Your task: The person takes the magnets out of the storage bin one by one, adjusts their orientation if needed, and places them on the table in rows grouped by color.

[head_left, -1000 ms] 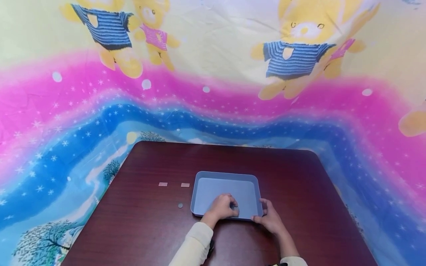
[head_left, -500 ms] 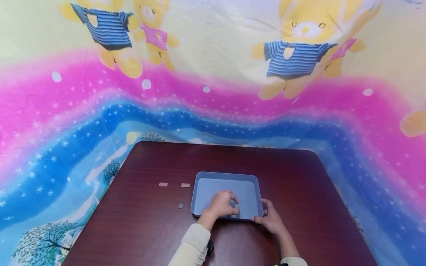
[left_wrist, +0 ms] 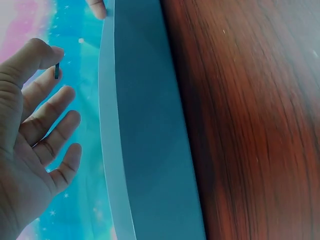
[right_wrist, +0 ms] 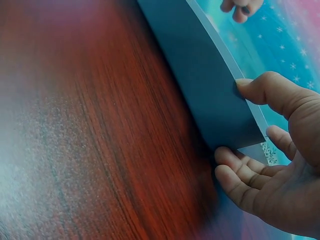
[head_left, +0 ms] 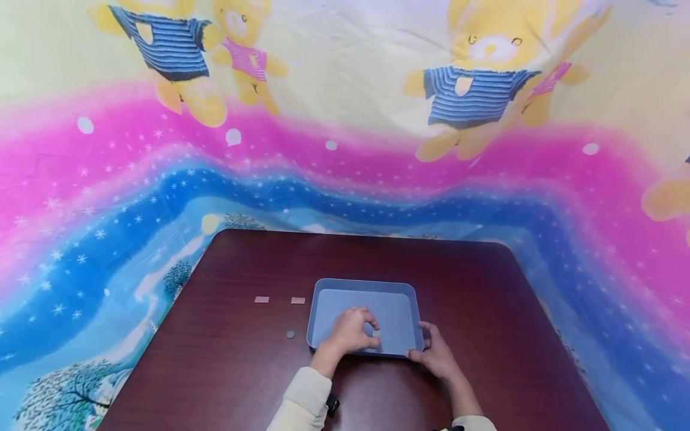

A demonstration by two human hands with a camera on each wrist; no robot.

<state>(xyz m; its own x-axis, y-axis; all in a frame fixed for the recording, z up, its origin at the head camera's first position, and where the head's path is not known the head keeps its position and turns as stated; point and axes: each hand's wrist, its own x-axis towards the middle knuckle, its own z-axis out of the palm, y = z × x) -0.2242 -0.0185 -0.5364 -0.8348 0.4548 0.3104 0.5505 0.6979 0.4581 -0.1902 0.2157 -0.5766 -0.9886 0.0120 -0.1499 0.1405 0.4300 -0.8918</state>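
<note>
A blue-grey rectangular tray [head_left: 396,317] sits on the table. Above its near part hovers my left hand [head_left: 347,332], pinching a small thin coin-like disc [left_wrist: 56,71] between thumb and forefinger. In the left wrist view only the disc's dark edge shows, and the other fingers are spread loosely. At the tray's near right corner, my right hand [head_left: 438,353] grips the tray, its thumb on the rim and its fingers around the side, as the right wrist view shows [right_wrist: 280,150]. A round grey coin [head_left: 290,334] lies on the table left of the tray.
Two small pinkish flat rectangles [head_left: 262,299] lie in a row beyond the coin, left of the tray. The dark reddish wooden table [head_left: 458,275] has rounded far corners. Behind it hangs a cloth [head_left: 345,120] printed with bears.
My left hand has shifted a little to the left above the tray, still pinching the disc. The right hand keeps its place at the tray's corner. The head view has shifted slightly.
</note>
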